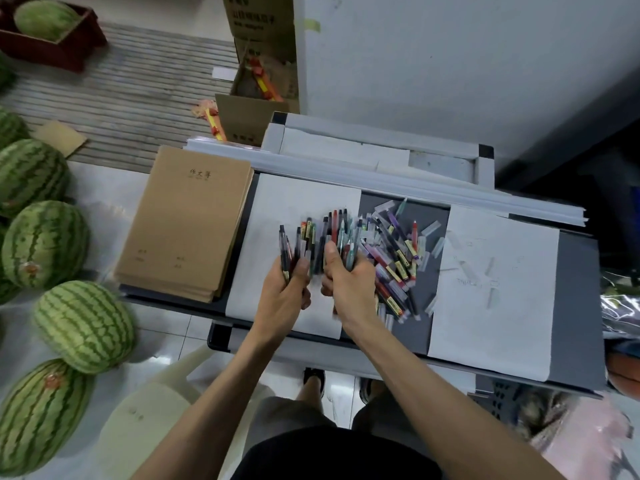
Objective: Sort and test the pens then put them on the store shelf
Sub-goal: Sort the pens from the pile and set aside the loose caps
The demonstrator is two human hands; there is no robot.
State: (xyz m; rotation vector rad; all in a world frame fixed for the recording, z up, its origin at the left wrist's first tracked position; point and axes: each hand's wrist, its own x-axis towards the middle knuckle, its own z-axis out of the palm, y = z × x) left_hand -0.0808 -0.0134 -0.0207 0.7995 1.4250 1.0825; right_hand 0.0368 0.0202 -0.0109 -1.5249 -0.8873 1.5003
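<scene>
Soft, even indoor light on a wide-angle view, blurred at the centre.

Light comes from overhead and spreads flatly: the white paper sheets (pixel 304 199) and the pale wall (pixel 450 64) are bright but not burnt out, while the far right corner falls to near black. Shadows are faint and short, the clearest a thin dark edge under the brown notebooks (pixel 187 223). The pens (pixel 337 226) gripped by the left hand (pixel 282 292) and right hand (pixel 349 285) smear with motion blur; the loose pile (pixel 394 261) just right of them is sharper. At the right edge crinkled plastic (pixel 620 306) throws small glints. The watermelons (pixel 83 323) on the left bow outward with lens distortion.
</scene>
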